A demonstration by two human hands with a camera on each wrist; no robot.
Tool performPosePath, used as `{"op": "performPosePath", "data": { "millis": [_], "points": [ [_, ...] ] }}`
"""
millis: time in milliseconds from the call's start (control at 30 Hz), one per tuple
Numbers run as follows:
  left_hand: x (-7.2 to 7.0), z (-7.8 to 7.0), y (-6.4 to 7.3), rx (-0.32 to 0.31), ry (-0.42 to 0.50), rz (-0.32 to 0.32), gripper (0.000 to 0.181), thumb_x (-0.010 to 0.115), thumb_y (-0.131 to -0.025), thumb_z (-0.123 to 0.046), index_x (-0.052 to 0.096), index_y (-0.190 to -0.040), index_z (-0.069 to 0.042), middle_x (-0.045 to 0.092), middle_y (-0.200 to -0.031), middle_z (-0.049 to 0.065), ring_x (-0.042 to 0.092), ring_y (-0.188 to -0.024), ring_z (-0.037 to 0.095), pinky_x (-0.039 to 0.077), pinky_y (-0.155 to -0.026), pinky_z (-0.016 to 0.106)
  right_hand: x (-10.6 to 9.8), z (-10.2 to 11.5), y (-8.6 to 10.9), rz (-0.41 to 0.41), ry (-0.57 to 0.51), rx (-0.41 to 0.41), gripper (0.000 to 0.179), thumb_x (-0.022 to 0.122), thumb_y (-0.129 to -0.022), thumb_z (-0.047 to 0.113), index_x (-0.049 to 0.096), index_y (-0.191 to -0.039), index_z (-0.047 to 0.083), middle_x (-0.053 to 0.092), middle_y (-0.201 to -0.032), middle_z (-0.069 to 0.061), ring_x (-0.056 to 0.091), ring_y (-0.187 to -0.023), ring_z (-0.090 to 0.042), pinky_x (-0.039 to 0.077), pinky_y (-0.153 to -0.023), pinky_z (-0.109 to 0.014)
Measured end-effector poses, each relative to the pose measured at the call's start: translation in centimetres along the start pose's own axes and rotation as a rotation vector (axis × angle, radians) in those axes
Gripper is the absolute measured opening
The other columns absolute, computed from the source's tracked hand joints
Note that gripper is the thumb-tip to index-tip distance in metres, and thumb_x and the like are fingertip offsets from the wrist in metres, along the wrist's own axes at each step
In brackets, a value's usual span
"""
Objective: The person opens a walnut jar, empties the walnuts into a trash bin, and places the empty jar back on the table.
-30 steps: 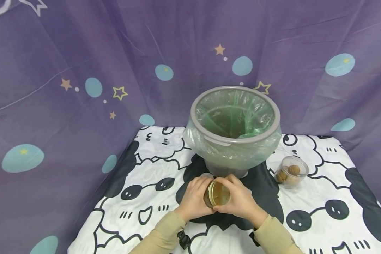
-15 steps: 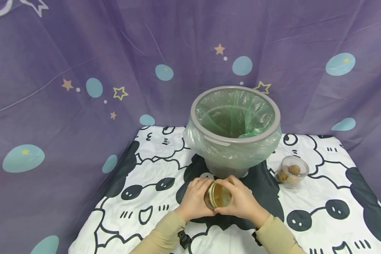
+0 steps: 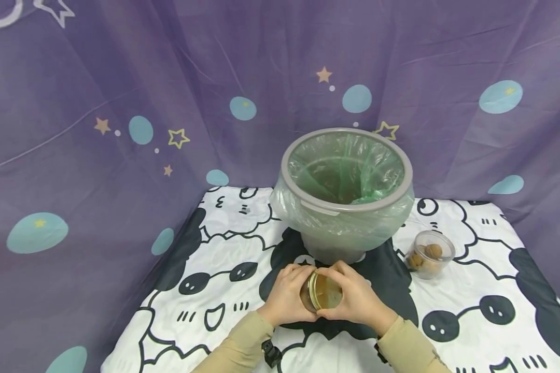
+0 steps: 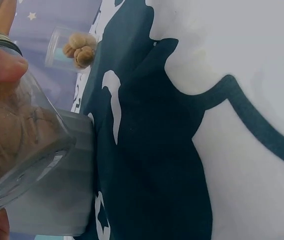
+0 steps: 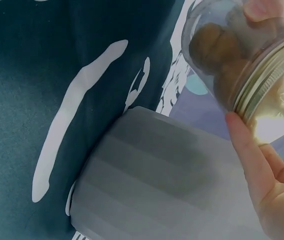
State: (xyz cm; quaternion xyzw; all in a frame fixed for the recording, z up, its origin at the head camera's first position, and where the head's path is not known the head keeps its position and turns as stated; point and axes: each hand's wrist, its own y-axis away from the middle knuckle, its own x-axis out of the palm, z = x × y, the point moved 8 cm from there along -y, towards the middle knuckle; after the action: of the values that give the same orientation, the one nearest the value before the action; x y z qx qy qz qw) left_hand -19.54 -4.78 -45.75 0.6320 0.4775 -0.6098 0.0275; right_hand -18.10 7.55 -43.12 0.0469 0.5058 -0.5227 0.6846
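**Glass jar held on its side, gold lid under the right hand**

Clear glass jar with a gold metal screw lid (image 3: 321,291) is held above the black-and-white cartoon-print cloth (image 3: 224,311), just in front of the foot of the grey plastic bin lined with a green bag (image 3: 345,191). The jar body is gripped by the left hand (image 3: 287,295), whose fingers are curled round the glass. The lid rim is gripped by the right hand (image 3: 354,298), with the fingers wrapped round the gold band. In the right wrist view, brown round nuts (image 5: 216,55) are seen inside the glass, and the threaded gold band is seen at the mouth.

The step in hand is judged to be the unscrewing of the lid: the body is steadied by one hand while the lid is held by the other. For the next move, a counter-turn between the two hands is probably needed, with the glass kept firm so that it does not slip. When the lid comes free, the mouth should be kept level or raised, otherwise the nuts could roll out onto the cloth.

The jar is tilted almost onto its side. Its long axis runs roughly left to right, and the lid end points to the right and slightly up, toward the camera.

A small clear plastic tub with more brown nuts (image 3: 429,254) stands well apart on the right side of the cloth.
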Motion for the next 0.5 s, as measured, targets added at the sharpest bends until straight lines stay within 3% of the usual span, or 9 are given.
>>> {"op": "performPosePath", "data": {
  "millis": [500],
  "points": [
    [0.60,0.16,0.48,-0.009,0.062,0.035,0.094,0.090,-0.042,-0.044,0.056,-0.123,-0.010,0.064,-0.113,0.001,0.056,-0.102,0.019,0.048,-0.082,0.037,0.43,0.39,0.12,0.025,0.014,-0.078,0.076,0.090,-0.055,0.037,0.061,-0.121,0.014,0.052,-0.095,0.002,0.054,-0.082,-0.011,0.052,-0.070,-0.027]
  ]
}}
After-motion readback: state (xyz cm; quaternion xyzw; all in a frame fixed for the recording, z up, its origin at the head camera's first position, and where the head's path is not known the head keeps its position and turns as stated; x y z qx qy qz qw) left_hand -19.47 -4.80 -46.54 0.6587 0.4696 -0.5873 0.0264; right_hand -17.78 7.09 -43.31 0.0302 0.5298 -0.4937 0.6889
